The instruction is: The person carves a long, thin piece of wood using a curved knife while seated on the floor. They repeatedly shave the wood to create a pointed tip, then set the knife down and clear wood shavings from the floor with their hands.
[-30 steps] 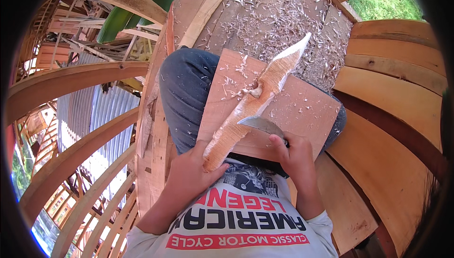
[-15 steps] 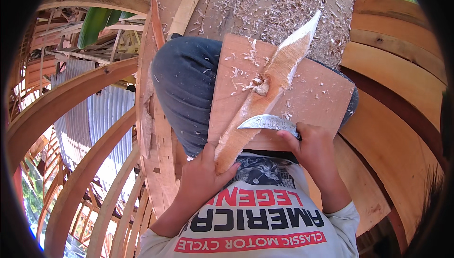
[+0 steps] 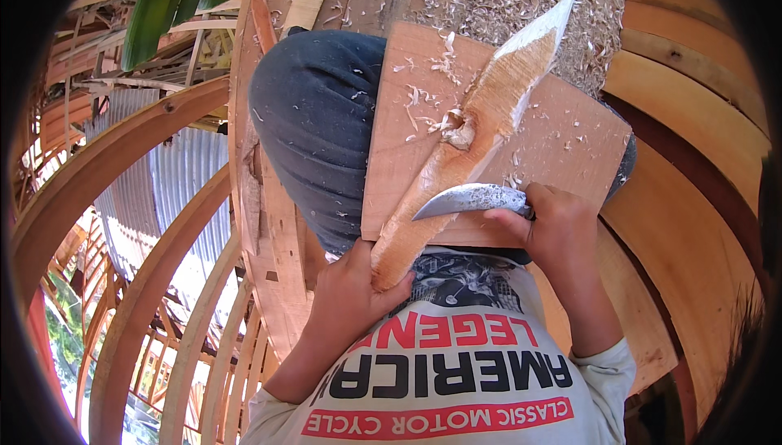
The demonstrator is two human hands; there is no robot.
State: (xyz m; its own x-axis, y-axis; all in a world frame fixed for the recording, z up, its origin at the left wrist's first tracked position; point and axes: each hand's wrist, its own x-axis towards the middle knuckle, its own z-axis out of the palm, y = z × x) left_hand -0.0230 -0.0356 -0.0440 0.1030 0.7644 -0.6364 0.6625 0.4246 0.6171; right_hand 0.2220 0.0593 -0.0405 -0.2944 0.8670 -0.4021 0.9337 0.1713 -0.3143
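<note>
While the left hand (image 3: 350, 286) clasps carved wood (image 3: 450, 164), the right hand (image 3: 562, 226) grips a knife (image 3: 474, 198), perhaps touching it.

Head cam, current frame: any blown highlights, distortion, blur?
Head view: the metal sheet at left is partly washed out by bright light; head view: right-side boards bow toward the rim, corners go black; head view: knife and carved wood look reasonably sharp, no obvious motion blur.

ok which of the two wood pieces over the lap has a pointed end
The long carved piece, held by the left hand: its far end narrows to a pale tip. The flat board beneath has no such tip.
</note>
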